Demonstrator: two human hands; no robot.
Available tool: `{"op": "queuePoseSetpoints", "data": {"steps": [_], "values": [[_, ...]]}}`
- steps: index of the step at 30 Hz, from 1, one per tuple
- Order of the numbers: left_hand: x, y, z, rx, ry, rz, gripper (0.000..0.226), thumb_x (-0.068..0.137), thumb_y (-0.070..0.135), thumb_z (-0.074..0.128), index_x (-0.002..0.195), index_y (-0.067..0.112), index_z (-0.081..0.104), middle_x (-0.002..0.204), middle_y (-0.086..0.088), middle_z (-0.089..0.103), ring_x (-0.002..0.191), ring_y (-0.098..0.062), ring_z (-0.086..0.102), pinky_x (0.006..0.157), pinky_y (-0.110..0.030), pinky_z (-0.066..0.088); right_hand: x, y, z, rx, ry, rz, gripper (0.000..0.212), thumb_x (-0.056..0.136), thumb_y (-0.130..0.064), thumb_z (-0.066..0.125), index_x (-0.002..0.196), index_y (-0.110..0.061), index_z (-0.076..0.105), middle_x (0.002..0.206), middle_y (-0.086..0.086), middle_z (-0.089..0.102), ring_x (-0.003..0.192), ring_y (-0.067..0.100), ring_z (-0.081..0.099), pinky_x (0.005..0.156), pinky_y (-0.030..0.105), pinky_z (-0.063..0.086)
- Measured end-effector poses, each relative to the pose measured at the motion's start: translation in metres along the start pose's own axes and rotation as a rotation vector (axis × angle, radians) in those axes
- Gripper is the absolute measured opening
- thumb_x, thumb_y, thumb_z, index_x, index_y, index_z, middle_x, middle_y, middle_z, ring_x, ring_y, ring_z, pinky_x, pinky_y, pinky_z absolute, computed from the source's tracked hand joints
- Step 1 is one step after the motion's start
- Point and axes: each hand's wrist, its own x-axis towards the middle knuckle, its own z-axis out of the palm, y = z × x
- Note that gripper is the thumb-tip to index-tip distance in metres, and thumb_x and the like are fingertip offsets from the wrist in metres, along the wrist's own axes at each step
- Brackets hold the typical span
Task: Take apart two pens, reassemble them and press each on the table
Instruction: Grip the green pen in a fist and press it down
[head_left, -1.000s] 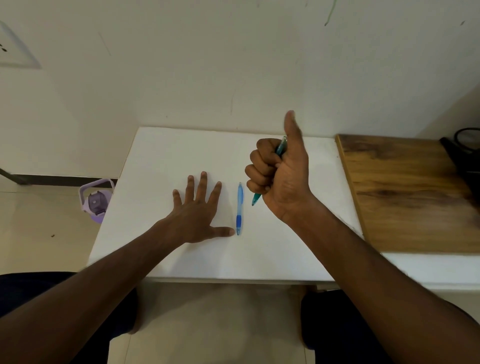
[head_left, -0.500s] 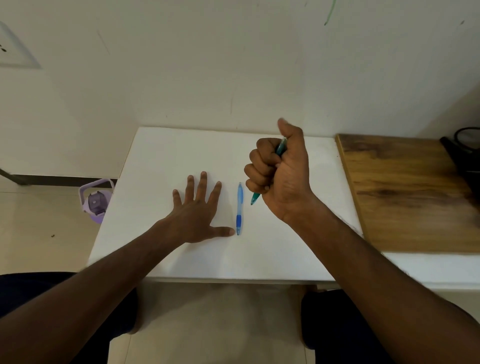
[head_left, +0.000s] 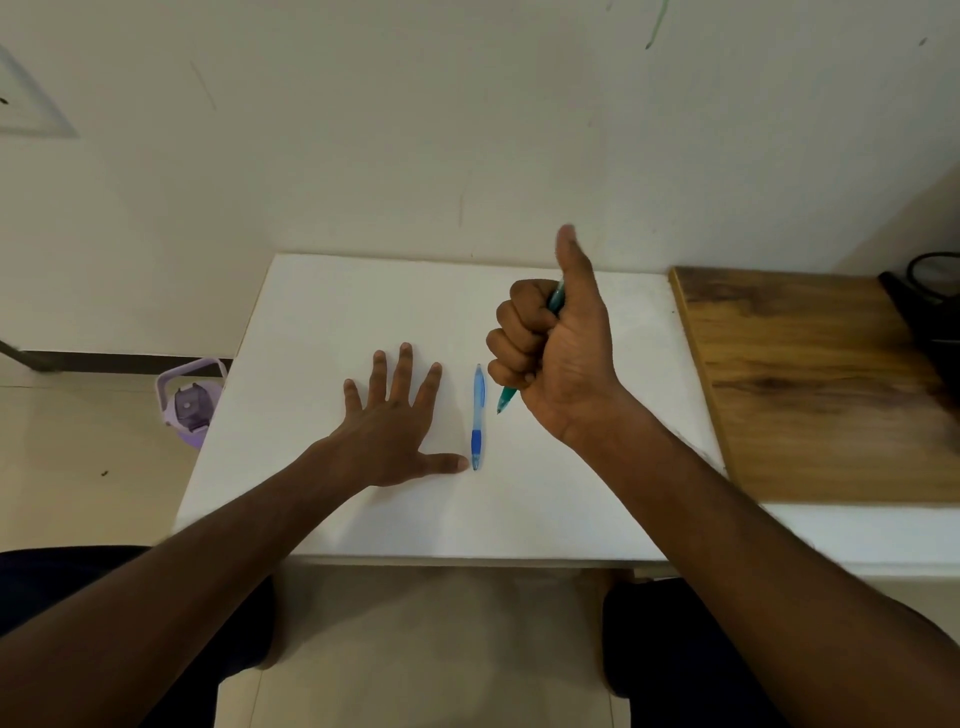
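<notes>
Head view, looking forward and down. Nearest the front edge of the white table (head_left: 322, 322): 2 forearms reaching in from below, with dark-clad knees under the edge. Slightly further in, left hand (head_left: 387, 441) laid flat, palm down, fingers spread, gripping nothing; thumb tip just beside, perhaps touching, the writing end of the blue pen (head_left: 477, 415). Blue pen whole, lying near the middle of the tabletop, roughly square to the front edge, dark grip section toward the front. Just right of it, right hand (head_left: 553, 358) closed in a fist around the teal pen (head_left: 506, 399); tip pointing down and toward the front-left, above the surface or barely touching it, contact not resolvable. Button end showing at the top of the fist, thumb lifted clear above it and blurred. Teal pen apparently reassembled, judged from its intact outline.

Step in hand, as judged: clicking and pressing the teal pen on the table. For a clean press: barrel brought closer to upright, fist kept snug so nothing slips, thumb set squarely on the button, force sent straight down the axis. Left hand best kept flat to stop the blue pen rolling.

Beyond, at the right edge: wooden board (head_left: 810, 384). On the floor off the left edge: lilac bottle (head_left: 188, 402). Farthest: plain wall.
</notes>
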Motion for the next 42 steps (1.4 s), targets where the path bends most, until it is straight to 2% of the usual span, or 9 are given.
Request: {"op": "queuePoseSetpoints", "data": {"steps": [3,7,11,15,18,29,33,37,42], "values": [[-0.0017,0.0004,-0.0017,0.004,-0.003,0.003,0.137,0.077,0.091,0.054,0.163,0.024,-0.029,0.165,-0.013,-0.044,0.155,-0.047,-0.031,0.126,-0.071,0.002,0.0013,0.0006,-0.0008,-0.003,0.016,-0.004,0.064,0.109,-0.033,0.032,0.046,-0.023,0.030,0.044,-0.006,0.024,0.039,0.008,0.020,0.044,0.019,0.021],[-0.0039,0.0007,-0.0039,-0.002,-0.008,0.003,0.136,0.078,0.090,0.055,0.163,0.023,-0.029,0.165,-0.013,-0.044,0.155,-0.047,-0.032,0.125,-0.071,0.001,0.0006,-0.0006,0.0007,0.008,-0.021,0.021,0.064,0.109,-0.045,0.033,0.050,-0.021,0.022,0.047,-0.003,0.017,0.042,0.012,0.014,0.047,0.024,0.014],[-0.0038,0.0008,-0.0040,-0.003,-0.008,0.006,0.136,0.078,0.090,0.054,0.163,0.023,-0.028,0.165,-0.013,-0.044,0.155,-0.047,-0.031,0.125,-0.071,0.002,0.0001,-0.0002,0.0004,0.020,-0.004,0.006,0.064,0.109,-0.033,0.031,0.046,-0.023,0.030,0.044,-0.007,0.024,0.039,0.008,0.020,0.043,0.019,0.021],[-0.0031,-0.0008,-0.0013,-0.010,0.005,0.013,0.136,0.078,0.091,0.054,0.163,0.024,-0.029,0.165,-0.012,-0.044,0.155,-0.047,-0.032,0.124,-0.071,0.001,-0.0005,-0.0026,0.0003,0.043,-0.008,0.017,0.064,0.110,-0.040,0.030,0.048,-0.022,0.025,0.046,-0.005,0.019,0.041,0.009,0.017,0.043,0.019,0.020],[-0.0018,-0.0009,-0.0006,-0.008,0.008,0.015,0.137,0.077,0.091,0.054,0.162,0.024,-0.029,0.165,-0.012,-0.044,0.155,-0.047,-0.031,0.124,-0.071,0.001,-0.0010,-0.0020,-0.0008,0.035,0.004,-0.001,0.066,0.109,-0.032,0.029,0.044,-0.023,0.033,0.043,-0.007,0.026,0.038,0.007,0.022,0.041,0.018,0.025],[-0.0015,-0.0009,-0.0006,-0.007,0.002,0.003,0.137,0.077,0.091,0.054,0.162,0.024,-0.029,0.165,-0.012,-0.045,0.155,-0.047,-0.032,0.124,-0.071,0.001,0.0006,-0.0015,-0.0014,0.055,-0.003,0.014,0.064,0.110,-0.043,0.031,0.050,-0.021,0.025,0.047,-0.003,0.019,0.042,0.010,0.017,0.045,0.020,0.019],[-0.0009,-0.0012,-0.0005,-0.007,0.004,0.007,0.137,0.077,0.091,0.054,0.163,0.024,-0.029,0.165,-0.012,-0.044,0.155,-0.047,-0.032,0.124,-0.071,0.001,0.0009,-0.0007,-0.0029,0.052,0.012,-0.006,0.065,0.109,-0.035,0.030,0.045,-0.023,0.033,0.044,-0.006,0.026,0.039,0.008,0.022,0.042,0.019,0.024],[-0.0004,-0.0017,0.0001,-0.002,0.007,0.006,0.137,0.077,0.092,0.053,0.162,0.024,-0.029,0.166,-0.012,-0.044,0.156,-0.047,-0.031,0.125,-0.071,0.002,0.0017,-0.0026,-0.0035,0.094,0.010,0.008,0.064,0.108,-0.048,0.034,0.051,-0.022,0.024,0.048,-0.003,0.018,0.043,0.011,0.016,0.044,0.020,0.020],[-0.0001,-0.0011,0.0005,-0.004,0.003,0.008,0.137,0.076,0.092,0.054,0.162,0.024,-0.030,0.165,-0.012,-0.045,0.155,-0.047,-0.032,0.124,-0.071,0.001,0.0017,-0.0026,-0.0050,0.113,0.004,0.006,0.066,0.109,-0.043,0.032,0.046,-0.023,0.032,0.044,-0.006,0.024,0.040,0.009,0.020,0.042,0.019,0.023]]}}
